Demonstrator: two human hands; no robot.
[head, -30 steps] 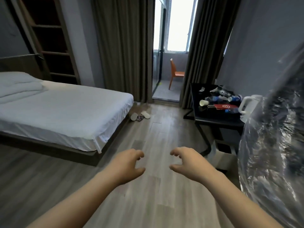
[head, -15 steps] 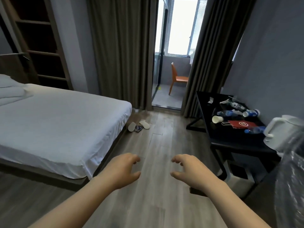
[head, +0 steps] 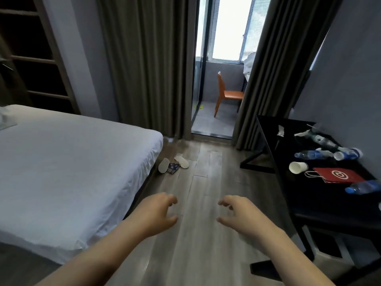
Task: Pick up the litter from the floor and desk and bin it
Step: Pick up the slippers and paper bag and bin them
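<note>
- Both hands, the left hand (head: 156, 213) and the right hand (head: 239, 215), hang out in front at the lower middle of the frame. Their fingers are loosely curled and they hold nothing, a pose barely altered over the last second.
- What has changed is the view: the person has moved deeper into the room. The clear plastic bag that filled the right edge a second ago has slipped out of frame.
- At right, the black worktop (head: 321, 205) now sits larger and nearer. Its litter is easier to read: a tipped paper cup (head: 298, 167), a red paper bag (head: 338, 175) and plastic bottles (head: 309, 154) lying on their sides.
- Left of centre, on the floor (head: 206, 182) by the foot of the bed (head: 72, 162), lie two white slipper-like pieces (head: 164, 165). A small blue wrapper (head: 172, 168) rests between them.
- At lower right, a pale box (head: 348, 252) under the worktop may be the bin, though it is too shadowed to be sure.
- Nothing appears to have been picked up yet, so this reads as the approach. The worktop litter is probably the closer reach, on the right hand's side.
</note>
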